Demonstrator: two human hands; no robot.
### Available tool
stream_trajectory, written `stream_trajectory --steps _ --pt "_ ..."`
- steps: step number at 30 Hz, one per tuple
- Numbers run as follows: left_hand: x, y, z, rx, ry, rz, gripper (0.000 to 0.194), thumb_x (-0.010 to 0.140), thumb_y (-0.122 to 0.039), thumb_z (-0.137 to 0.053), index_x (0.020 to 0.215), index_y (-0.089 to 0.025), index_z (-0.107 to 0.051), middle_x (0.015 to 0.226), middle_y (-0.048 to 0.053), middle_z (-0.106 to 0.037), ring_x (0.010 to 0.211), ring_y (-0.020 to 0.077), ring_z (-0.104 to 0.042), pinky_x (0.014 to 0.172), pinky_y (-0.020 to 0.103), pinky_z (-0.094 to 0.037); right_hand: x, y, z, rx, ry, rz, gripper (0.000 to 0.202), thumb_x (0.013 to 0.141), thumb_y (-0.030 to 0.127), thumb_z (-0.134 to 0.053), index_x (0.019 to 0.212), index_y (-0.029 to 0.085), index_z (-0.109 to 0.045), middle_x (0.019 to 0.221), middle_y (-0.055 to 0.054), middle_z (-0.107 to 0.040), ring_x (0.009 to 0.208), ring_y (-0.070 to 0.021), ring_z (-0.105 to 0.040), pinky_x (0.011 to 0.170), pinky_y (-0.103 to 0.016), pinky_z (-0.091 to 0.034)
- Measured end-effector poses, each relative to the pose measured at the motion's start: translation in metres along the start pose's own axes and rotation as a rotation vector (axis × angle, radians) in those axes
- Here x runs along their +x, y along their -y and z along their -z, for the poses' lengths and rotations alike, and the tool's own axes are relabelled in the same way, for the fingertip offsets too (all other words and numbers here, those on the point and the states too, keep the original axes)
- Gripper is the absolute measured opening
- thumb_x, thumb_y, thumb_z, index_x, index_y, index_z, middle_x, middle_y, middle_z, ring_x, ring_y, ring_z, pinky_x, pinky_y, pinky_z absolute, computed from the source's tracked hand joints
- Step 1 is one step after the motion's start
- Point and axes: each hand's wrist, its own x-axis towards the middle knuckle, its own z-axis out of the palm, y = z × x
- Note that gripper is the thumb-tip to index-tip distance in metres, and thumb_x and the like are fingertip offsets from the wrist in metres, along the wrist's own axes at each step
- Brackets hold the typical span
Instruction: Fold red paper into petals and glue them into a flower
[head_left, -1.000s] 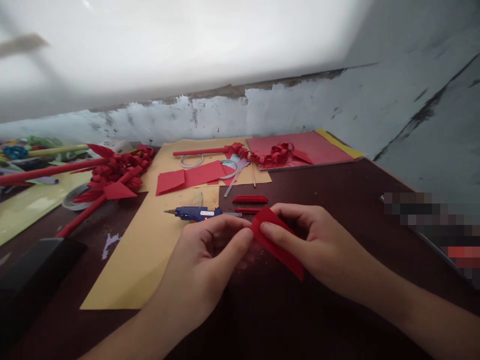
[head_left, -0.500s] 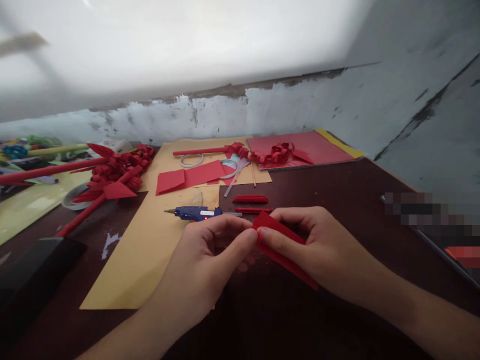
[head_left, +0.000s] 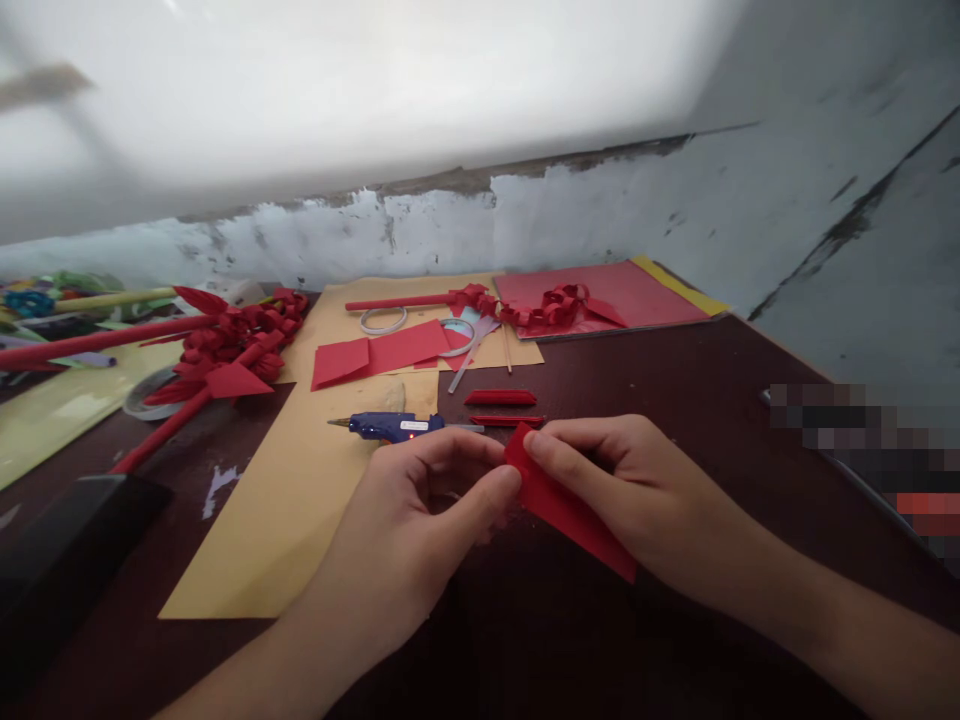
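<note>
A folded piece of red paper point(head_left: 574, 515) slants between my two hands above the dark table. My left hand point(head_left: 427, 510) pinches its left corner with thumb and fingers. Along the upper edge, my right hand point(head_left: 630, 480) grips the same paper, thumb on top and fingers behind. Just beyond my fingertips lie two narrow folded red paper strips point(head_left: 501, 398), one behind the other. Behind my left hand rests a blue hot glue gun point(head_left: 397, 427), its nozzle pointing left and a small red light showing.
Yellow paper point(head_left: 300, 510) covers part of the table. Red paper pieces point(head_left: 405, 348), tape rings point(head_left: 384, 320) and a curled red paper flower stem point(head_left: 551, 306) lie farther back. More red paper flowers point(head_left: 217, 350) are at left, near a black box point(head_left: 90, 530). A red sheet point(head_left: 637, 290) lies back right.
My right thumb has shifted up and slightly right along the paper. The paper has turned to show more of its flat face; my left thumb has moved slightly right.
</note>
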Motion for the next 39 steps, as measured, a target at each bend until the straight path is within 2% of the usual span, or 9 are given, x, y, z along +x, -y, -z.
stream_trajectory --steps 8,17,31,37,39 --pt "-0.0002 0.0017 0.0010 0.028 0.009 -0.002 0.016 0.091 -0.037 -0.081 0.094 -0.021 -0.077 0.078 -0.002 -0.076 0.068 0.0108 -0.066 0.061 0.018 -0.054 -0.0049 -0.0023 -0.0003 0.038 0.010 0.006 0.029 0.100 0.035 -0.067 0.075 0.020 -0.071 0.066 0.005 -0.054 0.059 -0.0107 -0.039 0.049 -0.022 -0.031" --pt "0.0002 -0.0001 0.0002 0.090 -0.012 -0.009 0.017 0.090 -0.037 -0.081 0.093 -0.021 -0.077 0.077 -0.001 -0.075 0.067 0.0115 -0.064 0.059 0.020 -0.050 -0.0013 0.0017 -0.0010 0.041 0.009 0.023 0.029 0.100 0.030 -0.067 0.073 0.019 -0.069 0.066 0.005 -0.052 0.060 -0.0104 -0.038 0.048 -0.021 -0.030" --pt "-0.0006 0.0019 0.0013 0.183 -0.026 -0.024 0.020 0.091 -0.040 -0.079 0.094 -0.020 -0.076 0.083 0.002 -0.076 0.071 0.0152 -0.064 0.062 0.025 -0.048 -0.0023 0.0032 -0.0023 0.010 0.013 0.005 0.033 0.099 0.036 -0.067 0.072 0.019 -0.068 0.067 0.003 -0.055 0.061 -0.0116 -0.042 0.050 -0.022 -0.032" --pt "-0.0007 -0.0011 0.0009 0.160 -0.039 -0.005 0.017 0.091 -0.037 -0.080 0.094 -0.020 -0.076 0.081 0.001 -0.076 0.069 0.0142 -0.065 0.061 0.023 -0.048 -0.0083 0.0014 -0.0001 -0.008 0.030 -0.067 0.016 0.092 0.035 -0.076 0.085 0.021 -0.077 0.076 0.001 -0.067 0.067 -0.0144 -0.053 0.053 -0.022 -0.039" --pt "-0.0006 -0.0017 0.0007 0.112 -0.026 -0.004 0.015 0.091 -0.035 -0.079 0.092 -0.020 -0.077 0.077 0.000 -0.075 0.067 0.0133 -0.065 0.060 0.021 -0.049 -0.0089 0.0013 0.0004 -0.004 0.031 -0.065 0.015 0.092 0.035 -0.076 0.085 0.021 -0.077 0.078 0.001 -0.069 0.068 -0.0147 -0.055 0.054 -0.022 -0.041"
